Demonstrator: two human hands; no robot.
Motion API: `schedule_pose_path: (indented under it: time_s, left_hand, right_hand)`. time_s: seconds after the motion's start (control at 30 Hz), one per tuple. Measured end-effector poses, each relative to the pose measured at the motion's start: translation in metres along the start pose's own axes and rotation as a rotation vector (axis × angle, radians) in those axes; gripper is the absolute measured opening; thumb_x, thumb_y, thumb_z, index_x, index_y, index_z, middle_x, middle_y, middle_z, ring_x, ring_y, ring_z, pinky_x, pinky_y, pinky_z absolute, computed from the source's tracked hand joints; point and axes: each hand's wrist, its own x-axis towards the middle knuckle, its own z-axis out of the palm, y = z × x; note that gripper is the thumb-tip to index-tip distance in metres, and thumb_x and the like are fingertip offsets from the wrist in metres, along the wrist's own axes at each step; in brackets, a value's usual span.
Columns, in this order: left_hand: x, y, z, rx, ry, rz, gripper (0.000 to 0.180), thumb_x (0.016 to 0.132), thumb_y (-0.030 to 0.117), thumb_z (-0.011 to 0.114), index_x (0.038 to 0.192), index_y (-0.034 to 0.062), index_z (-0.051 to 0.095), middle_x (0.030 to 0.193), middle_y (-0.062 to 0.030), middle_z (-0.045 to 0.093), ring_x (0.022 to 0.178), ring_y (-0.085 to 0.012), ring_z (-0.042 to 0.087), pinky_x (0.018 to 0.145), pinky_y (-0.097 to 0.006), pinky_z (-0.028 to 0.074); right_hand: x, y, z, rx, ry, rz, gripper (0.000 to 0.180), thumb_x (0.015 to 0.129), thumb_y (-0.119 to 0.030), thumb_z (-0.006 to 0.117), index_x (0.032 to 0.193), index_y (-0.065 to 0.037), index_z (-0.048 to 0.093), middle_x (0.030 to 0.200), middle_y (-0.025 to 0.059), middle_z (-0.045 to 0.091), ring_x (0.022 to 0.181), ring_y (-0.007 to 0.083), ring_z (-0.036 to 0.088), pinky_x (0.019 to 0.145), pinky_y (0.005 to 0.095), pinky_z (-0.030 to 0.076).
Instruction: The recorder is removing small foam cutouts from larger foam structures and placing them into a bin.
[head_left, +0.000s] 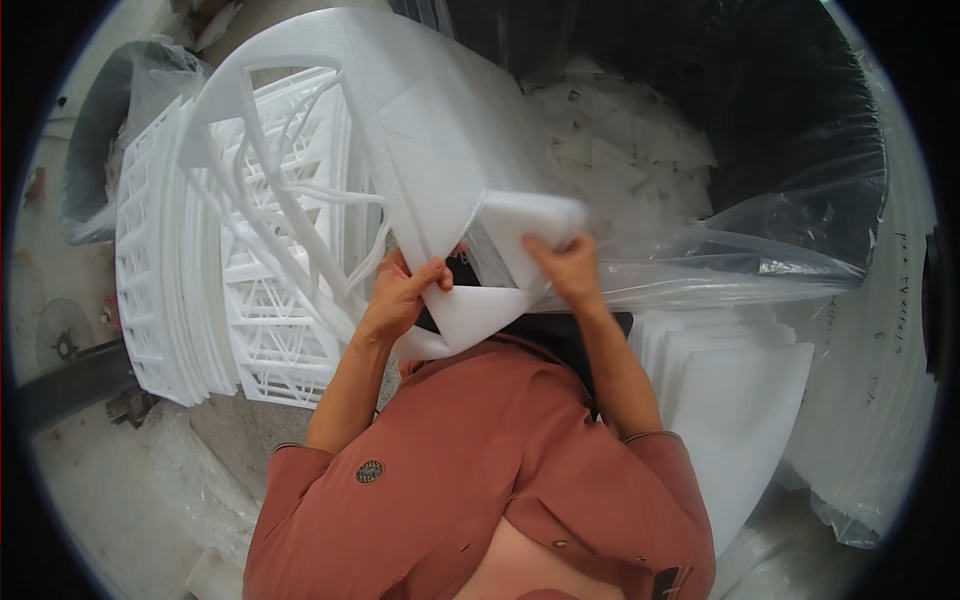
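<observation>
Both my hands hold a large white foam sheet (430,130) with cut-out lattice shapes, lifted in front of my chest. My left hand (400,295) pinches its lower edge near a folded strip. My right hand (565,265) grips a bent-over flap (530,225) of the same sheet. The sheet curves up and away over a stack of similar white cut foam pieces (200,270) on my left. My rust-coloured sleeves come in from the lower edge.
A big bin lined with a clear plastic bag (760,250) stands ahead on the right, holding several white foam scraps (620,140). Flat white foam sheets (740,400) are stacked at my right. A grey floor (90,500) and a plastic-wrapped container (110,110) lie left.
</observation>
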Motion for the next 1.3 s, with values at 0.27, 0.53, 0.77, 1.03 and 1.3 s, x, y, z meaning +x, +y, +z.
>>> schedule_pose_path:
  time_s: [0.27, 0.53, 0.77, 1.03, 1.3]
  left_hand:
    - [-0.013, -0.010, -0.017, 0.062, 0.112, 0.045, 0.035, 0.088, 0.015, 0.068, 0.114, -0.0014, 0.050, 0.085, -0.0060, 0.060, 0.071, -0.0159, 0.060, 0.067, -0.030, 0.050]
    - [-0.018, 0.010, -0.012, 0.238, -0.096, 0.012, 0.059, 0.084, 0.005, 0.069, 0.135, 0.0002, 0.038, 0.111, -0.0117, 0.061, 0.087, -0.0178, 0.063, 0.074, -0.030, 0.052]
    - [-0.030, 0.009, -0.030, 0.191, -0.002, -0.016, 0.060, 0.085, 0.008, 0.068, 0.137, 0.0023, 0.040, 0.118, -0.0138, 0.060, 0.092, -0.0180, 0.062, 0.077, -0.032, 0.051]
    - [0.002, 0.108, 0.004, 1.083, 0.485, 0.467, 0.044, 0.089, 0.025, 0.065, 0.117, -0.0079, 0.056, 0.090, -0.0155, 0.066, 0.075, -0.0158, 0.063, 0.066, -0.029, 0.051]
    - [0.080, 0.089, -0.068, 0.320, 0.268, 0.146, 0.035, 0.090, 0.017, 0.064, 0.116, -0.0050, 0.056, 0.106, -0.0102, 0.065, 0.090, -0.0191, 0.065, 0.071, -0.030, 0.054]
  right_hand:
    - [0.012, -0.023, -0.054, 0.558, 0.413, -0.082, 0.037, 0.079, -0.011, 0.074, 0.108, 0.006, 0.058, 0.103, 0.0136, 0.065, 0.088, 0.0203, 0.064, 0.077, 0.0317, 0.053]
    - [-0.018, -0.061, 0.057, -0.485, -0.034, -0.820, 0.107, 0.057, -0.027, 0.090, 0.142, -0.001, 0.031, 0.141, 0.0205, 0.038, 0.127, 0.0343, 0.044, 0.100, 0.0408, 0.042]
    - [0.008, -0.041, 0.080, -0.603, 0.127, -0.989, 0.067, 0.065, -0.002, 0.070, 0.127, 0.005, 0.046, 0.123, 0.0260, 0.052, 0.114, 0.0455, 0.052, 0.096, 0.0462, 0.045]
    - [0.012, -0.026, 0.092, -0.642, 0.135, -1.001, 0.066, 0.062, 0.002, 0.067, 0.125, 0.005, 0.048, 0.123, 0.0268, 0.052, 0.112, 0.0465, 0.053, 0.097, 0.0464, 0.045]
    - [0.028, -0.004, 0.014, -0.035, 0.082, -0.594, 0.038, 0.079, -0.014, 0.068, 0.113, -0.003, 0.057, 0.106, 0.0072, 0.060, 0.093, 0.0189, 0.061, 0.079, 0.0341, 0.051]
